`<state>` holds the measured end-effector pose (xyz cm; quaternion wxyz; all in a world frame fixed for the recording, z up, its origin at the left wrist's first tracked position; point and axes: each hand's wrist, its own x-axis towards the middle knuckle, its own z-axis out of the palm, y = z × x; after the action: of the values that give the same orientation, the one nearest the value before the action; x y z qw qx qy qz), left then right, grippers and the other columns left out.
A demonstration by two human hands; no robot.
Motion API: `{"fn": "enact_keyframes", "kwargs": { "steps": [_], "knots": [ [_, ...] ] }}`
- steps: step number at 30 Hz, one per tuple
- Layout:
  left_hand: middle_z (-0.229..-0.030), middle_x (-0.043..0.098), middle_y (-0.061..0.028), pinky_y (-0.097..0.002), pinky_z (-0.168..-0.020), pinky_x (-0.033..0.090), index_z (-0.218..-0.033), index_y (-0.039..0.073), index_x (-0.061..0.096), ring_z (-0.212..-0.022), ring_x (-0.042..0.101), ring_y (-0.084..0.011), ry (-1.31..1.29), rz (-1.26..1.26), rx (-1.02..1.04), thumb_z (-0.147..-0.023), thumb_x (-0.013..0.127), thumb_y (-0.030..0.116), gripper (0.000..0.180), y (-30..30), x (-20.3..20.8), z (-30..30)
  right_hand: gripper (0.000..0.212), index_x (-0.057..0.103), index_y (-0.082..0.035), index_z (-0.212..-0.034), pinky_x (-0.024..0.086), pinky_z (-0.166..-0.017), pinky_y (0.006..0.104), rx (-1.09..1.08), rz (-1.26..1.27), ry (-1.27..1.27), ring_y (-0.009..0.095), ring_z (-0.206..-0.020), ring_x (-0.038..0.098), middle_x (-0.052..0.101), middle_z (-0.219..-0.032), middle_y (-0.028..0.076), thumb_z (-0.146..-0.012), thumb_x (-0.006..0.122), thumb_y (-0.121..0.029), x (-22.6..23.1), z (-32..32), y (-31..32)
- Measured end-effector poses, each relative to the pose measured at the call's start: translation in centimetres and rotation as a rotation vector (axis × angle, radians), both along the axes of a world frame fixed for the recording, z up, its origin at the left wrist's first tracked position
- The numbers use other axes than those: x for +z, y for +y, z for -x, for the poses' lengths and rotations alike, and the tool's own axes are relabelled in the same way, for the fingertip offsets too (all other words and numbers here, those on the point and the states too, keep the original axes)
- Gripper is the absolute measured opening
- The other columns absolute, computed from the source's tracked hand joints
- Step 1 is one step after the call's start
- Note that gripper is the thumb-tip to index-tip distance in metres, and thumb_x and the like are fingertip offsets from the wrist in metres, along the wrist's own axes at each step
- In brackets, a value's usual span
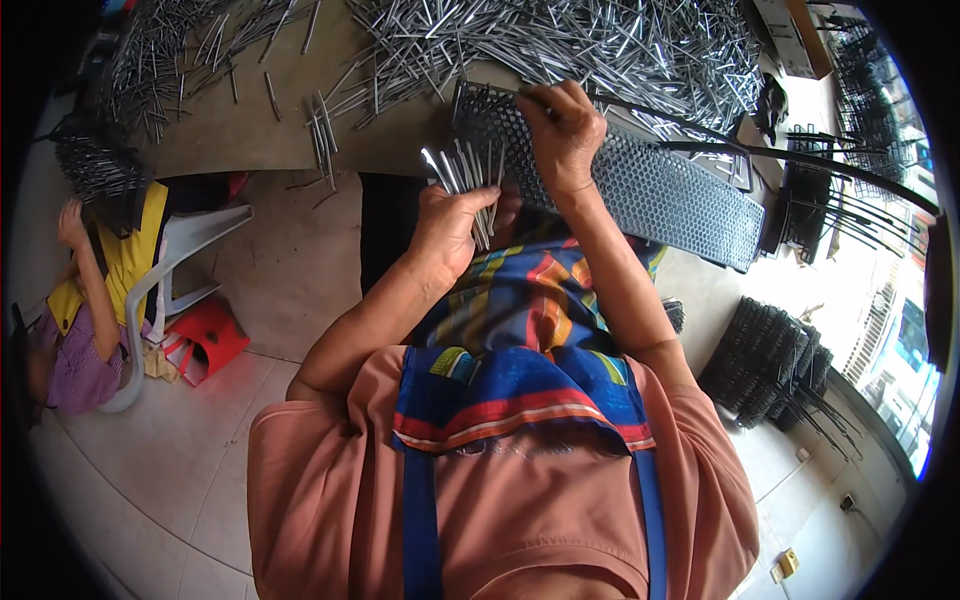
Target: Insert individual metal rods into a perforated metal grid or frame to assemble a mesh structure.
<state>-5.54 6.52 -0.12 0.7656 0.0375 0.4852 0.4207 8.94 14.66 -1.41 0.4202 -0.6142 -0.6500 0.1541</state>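
My left hand (447, 222) is closed around a fanned bunch of thin silvery metal rods (462, 172), their ends pointing up and away from me. A long grey panel full of round holes (665, 195) lies slantwise from the middle to the right, partly over my lap. At the panel's left end my right hand (566, 135) is bent over the holes with its fingertips pressed together. Whatever those fingers pinch is too small or hidden to make out. The left hand's rods are close beside the panel's left end.
A large heap of loose metal rods (560, 40) covers the table (300, 145) ahead. Dark wire-like bundles (765, 360) stand on the floor at right. A co-worker in yellow and purple (95, 320) sits at left, near a white chair (150, 285) and red box (210, 335).
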Motion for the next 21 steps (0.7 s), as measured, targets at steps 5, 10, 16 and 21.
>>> {"fn": "enact_keyframes", "kwargs": {
  "steps": [5, 10, 16, 21],
  "knots": [
    [-0.085, 0.069, -0.0139, -0.0318, -0.060, 0.056, -0.099, -0.003, 0.064, -0.071, 0.068, -0.0223, -0.015, 0.005, 0.002, -0.085, 0.058, -0.006, 0.015, 0.2, 0.0, -0.2, 0.015, 0.073, -0.004, -0.089, 0.049, -0.060, 0.0277, 0.054, -0.014, -0.051, 0.020, -0.065, 0.066, 0.067, -0.076, 0.010, -0.075, 0.075, -0.007, 0.6, -0.1, 0.5],
    [-0.092, 0.070, -0.0142, -0.0321, -0.069, 0.057, -0.104, -0.003, 0.065, -0.079, 0.069, -0.0224, -0.035, 0.004, -0.012, -0.084, 0.060, -0.004, 0.020, 0.6, 0.1, 0.2, 0.013, 0.073, -0.003, -0.088, 0.051, -0.062, 0.0297, 0.116, 0.073, 0.010, 0.023, -0.067, 0.068, 0.069, -0.081, 0.012, -0.078, 0.071, -0.011, 0.8, -1.1, 1.3],
    [-0.093, 0.070, -0.0143, -0.0323, -0.070, 0.057, -0.105, -0.003, 0.064, -0.080, 0.069, -0.0218, -0.027, -0.009, -0.001, -0.084, 0.061, -0.004, 0.021, 0.5, -0.3, 0.5, 0.011, 0.072, -0.009, -0.085, 0.052, -0.062, 0.0392, 0.179, 0.100, -0.167, 0.032, -0.072, 0.067, 0.068, -0.084, 0.011, -0.078, 0.069, -0.018, 0.8, -1.1, 0.6],
    [-0.093, 0.070, -0.0150, -0.0327, -0.071, 0.057, -0.105, -0.003, 0.064, -0.080, 0.069, -0.0218, -0.020, -0.021, -0.015, -0.084, 0.061, -0.004, 0.021, 0.6, 0.2, 0.4, 0.014, 0.069, -0.007, -0.089, 0.053, -0.063, 0.0420, 0.129, 0.085, -0.230, 0.034, -0.075, 0.066, 0.069, -0.087, 0.012, -0.082, 0.066, -0.019, 0.5, -0.7, 1.1]
  ]
}}
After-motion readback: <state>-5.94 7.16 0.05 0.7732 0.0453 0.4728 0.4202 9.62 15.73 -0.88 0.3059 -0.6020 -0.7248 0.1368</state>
